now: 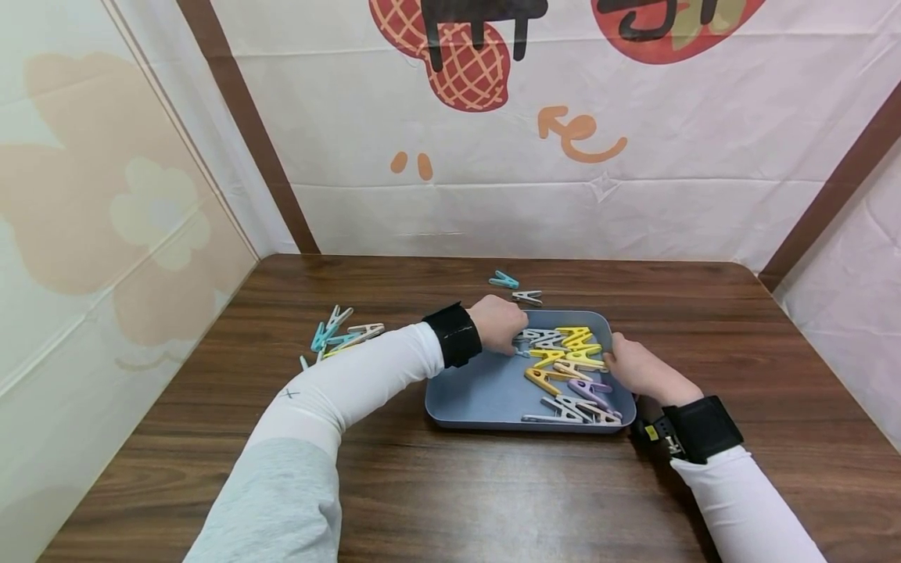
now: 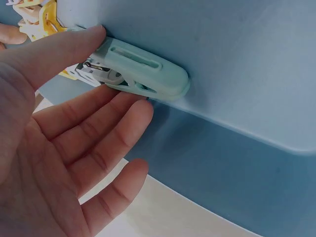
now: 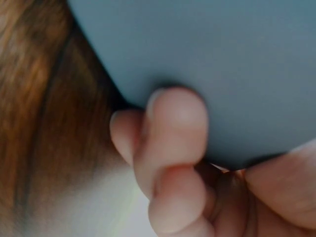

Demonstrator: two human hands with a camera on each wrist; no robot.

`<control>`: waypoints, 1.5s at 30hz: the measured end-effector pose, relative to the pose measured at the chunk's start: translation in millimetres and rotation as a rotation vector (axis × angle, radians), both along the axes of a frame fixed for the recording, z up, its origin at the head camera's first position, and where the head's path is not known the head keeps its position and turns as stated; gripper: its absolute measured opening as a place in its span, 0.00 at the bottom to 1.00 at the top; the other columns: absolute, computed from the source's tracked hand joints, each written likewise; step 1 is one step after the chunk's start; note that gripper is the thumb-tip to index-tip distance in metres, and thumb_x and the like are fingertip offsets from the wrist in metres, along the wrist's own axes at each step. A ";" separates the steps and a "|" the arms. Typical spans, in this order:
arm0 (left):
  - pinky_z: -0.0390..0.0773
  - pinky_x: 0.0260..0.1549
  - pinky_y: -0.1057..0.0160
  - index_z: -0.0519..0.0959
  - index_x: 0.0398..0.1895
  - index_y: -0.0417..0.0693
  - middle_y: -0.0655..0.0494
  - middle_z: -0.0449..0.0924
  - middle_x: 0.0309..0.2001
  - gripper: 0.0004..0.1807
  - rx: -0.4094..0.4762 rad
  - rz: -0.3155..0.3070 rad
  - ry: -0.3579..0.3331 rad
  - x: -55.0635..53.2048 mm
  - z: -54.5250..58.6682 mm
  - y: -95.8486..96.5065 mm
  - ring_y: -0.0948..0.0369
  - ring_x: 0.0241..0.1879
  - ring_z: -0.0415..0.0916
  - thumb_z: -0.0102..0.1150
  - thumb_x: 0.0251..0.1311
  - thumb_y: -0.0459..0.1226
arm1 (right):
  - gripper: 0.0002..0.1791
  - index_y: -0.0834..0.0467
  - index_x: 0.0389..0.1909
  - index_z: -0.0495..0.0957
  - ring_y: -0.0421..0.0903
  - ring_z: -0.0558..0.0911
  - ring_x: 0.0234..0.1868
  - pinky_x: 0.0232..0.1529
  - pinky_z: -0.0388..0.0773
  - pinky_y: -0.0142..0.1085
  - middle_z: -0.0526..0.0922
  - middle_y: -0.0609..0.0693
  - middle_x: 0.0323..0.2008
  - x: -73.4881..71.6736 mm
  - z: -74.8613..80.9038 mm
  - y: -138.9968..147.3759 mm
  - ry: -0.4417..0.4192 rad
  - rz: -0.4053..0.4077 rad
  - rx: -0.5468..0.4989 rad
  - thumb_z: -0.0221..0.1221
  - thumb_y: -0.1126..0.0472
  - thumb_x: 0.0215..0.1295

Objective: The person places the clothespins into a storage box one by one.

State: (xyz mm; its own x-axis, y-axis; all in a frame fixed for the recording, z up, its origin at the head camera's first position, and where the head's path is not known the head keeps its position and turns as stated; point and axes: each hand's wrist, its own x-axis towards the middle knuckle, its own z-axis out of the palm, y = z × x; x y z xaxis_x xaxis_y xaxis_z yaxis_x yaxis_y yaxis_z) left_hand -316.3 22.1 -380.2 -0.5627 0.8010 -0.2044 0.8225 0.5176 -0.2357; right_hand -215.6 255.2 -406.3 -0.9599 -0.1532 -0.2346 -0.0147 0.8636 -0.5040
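Note:
My left hand (image 1: pixel 498 324) is over the back edge of a blue-grey tray (image 1: pixel 464 399). Thumb and fingers pinch a pale mint clothespin (image 2: pixel 148 69) low inside the tray, by its wall, in the left wrist view. My right hand (image 1: pixel 647 369) grips the tray's right side, with the thumb at the rim and curled fingers against the outer wall (image 3: pixel 222 74) in the right wrist view. In the tray's right half lie several clothespins: yellow ones (image 1: pixel 543 381), a purple one (image 1: pixel 591 393) and grey-white ones (image 1: pixel 556 418).
On the wooden table (image 1: pixel 450 500), a blue clothespin (image 1: pixel 504 279) and a grey-white clothespin (image 1: pixel 527 297) lie behind the tray. To the left, near my left forearm, is a loose group of blue clothespins (image 1: pixel 324 335) and pale ones. A printed cloth (image 1: pixel 450 211) hangs behind the table.

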 end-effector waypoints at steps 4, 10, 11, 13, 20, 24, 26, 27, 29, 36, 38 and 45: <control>0.68 0.26 0.67 0.81 0.37 0.50 0.60 0.77 0.28 0.09 -0.004 0.005 0.022 8.2 8.8 -1.4 0.65 0.27 0.72 0.63 0.61 0.45 | 0.19 0.79 0.55 0.56 0.47 0.75 0.22 0.19 0.74 0.39 0.70 0.59 0.29 0.0 0.2 1.8 0.002 0.006 -0.006 0.42 0.65 0.76; 0.60 0.21 0.67 0.73 0.24 0.55 0.63 0.64 0.18 0.16 0.092 -0.018 0.088 1.3 12.0 -7.8 0.65 0.21 0.65 0.63 0.59 0.52 | 0.18 0.79 0.54 0.56 0.48 0.75 0.22 0.19 0.74 0.40 0.69 0.59 0.28 -0.3 1.1 2.5 0.002 0.009 -0.016 0.41 0.65 0.76; 0.57 0.20 0.67 0.70 0.22 0.55 0.63 0.61 0.17 0.18 0.114 -0.014 0.095 0.0 14.0 -8.8 0.65 0.20 0.63 0.62 0.59 0.53 | 0.18 0.78 0.54 0.56 0.48 0.75 0.22 0.19 0.74 0.40 0.69 0.59 0.28 -0.3 1.3 2.2 0.002 0.008 -0.015 0.41 0.65 0.76; 0.55 0.19 0.67 0.68 0.19 0.56 0.63 0.58 0.15 0.20 0.158 -0.002 0.107 -3.7 18.2 -10.2 0.66 0.18 0.61 0.60 0.60 0.54 | 0.18 0.79 0.54 0.56 0.47 0.75 0.22 0.19 0.74 0.39 0.69 0.58 0.28 -0.5 2.1 2.2 0.004 0.010 -0.014 0.41 0.66 0.76; 0.66 0.22 0.66 0.77 0.23 0.55 0.64 0.72 0.19 0.14 0.309 0.104 0.108 -31.7 31.6 -16.2 0.65 0.21 0.69 0.60 0.60 0.51 | 0.17 0.78 0.53 0.57 0.48 0.75 0.21 0.19 0.74 0.40 0.70 0.58 0.28 -1.9 1.9 2.6 0.012 0.009 -0.012 0.41 0.66 0.75; 0.70 0.27 0.63 0.80 0.31 0.51 0.60 0.77 0.26 0.09 0.308 0.197 0.106 -56.7 30.7 -18.6 0.62 0.26 0.71 0.60 0.60 0.46 | 0.18 0.78 0.54 0.57 0.48 0.75 0.21 0.19 0.74 0.39 0.70 0.59 0.29 -1.2 1.3 3.2 0.008 0.009 -0.017 0.41 0.66 0.75; 0.73 0.31 0.62 0.81 0.38 0.49 0.59 0.79 0.31 0.10 0.289 0.243 0.082 -68.2 29.6 -17.9 0.61 0.31 0.73 0.61 0.60 0.44 | 0.18 0.78 0.54 0.56 0.47 0.75 0.21 0.19 0.74 0.39 0.70 0.59 0.29 -1.0 0.7 3.2 0.008 0.007 -0.017 0.41 0.66 0.75; 0.74 0.34 0.61 0.81 0.43 0.49 0.59 0.80 0.34 0.12 0.279 0.267 0.068 -73.2 29.1 -17.1 0.61 0.34 0.74 0.61 0.60 0.43 | 0.18 0.78 0.54 0.56 0.47 0.75 0.20 0.18 0.73 0.39 0.70 0.59 0.29 -0.8 0.7 3.0 0.007 0.008 -0.019 0.41 0.66 0.75; 0.75 0.39 0.59 0.80 0.50 0.48 0.57 0.81 0.41 0.16 0.267 0.319 0.034 -82.1 27.6 -14.2 0.60 0.39 0.76 0.61 0.60 0.42 | 0.18 0.78 0.55 0.56 0.47 0.74 0.20 0.18 0.73 0.39 0.70 0.59 0.29 -0.4 0.8 3.1 0.008 0.008 -0.023 0.41 0.66 0.75; 0.73 0.49 0.58 0.68 0.67 0.48 0.53 0.77 0.56 0.28 0.214 0.459 -0.102 -95.6 14.4 0.3 0.58 0.51 0.74 0.55 0.64 0.41 | 0.19 0.79 0.55 0.56 0.47 0.74 0.23 0.20 0.72 0.38 0.71 0.59 0.30 0.7 0.7 2.7 0.018 0.002 -0.005 0.42 0.66 0.75; 0.71 0.52 0.59 0.65 0.70 0.48 0.53 0.74 0.61 0.30 0.196 0.479 -0.121 -97.3 7.0 2.7 0.58 0.56 0.72 0.54 0.64 0.40 | 0.19 0.79 0.55 0.56 0.48 0.74 0.24 0.21 0.71 0.38 0.70 0.59 0.29 0.4 0.5 2.2 0.025 0.003 0.001 0.43 0.67 0.74; 0.66 0.60 0.58 0.57 0.75 0.51 0.55 0.61 0.71 0.33 0.151 0.534 -0.148 -103.1 -12.0 5.3 0.59 0.66 0.62 0.50 0.66 0.41 | 0.18 0.80 0.53 0.58 0.48 0.74 0.25 0.22 0.71 0.38 0.70 0.59 0.29 0.4 -0.1 3.2 0.050 0.023 0.004 0.43 0.67 0.74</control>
State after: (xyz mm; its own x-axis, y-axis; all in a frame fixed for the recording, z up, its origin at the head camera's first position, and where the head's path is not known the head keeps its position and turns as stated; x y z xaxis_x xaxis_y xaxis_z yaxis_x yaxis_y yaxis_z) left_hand -419.4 27.5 -392.2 -0.8711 0.4403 -0.2175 0.4568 0.8891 -0.0292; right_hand -215.2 258.4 -406.3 -0.9668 -0.1745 -0.1869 -0.0596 0.8646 -0.4989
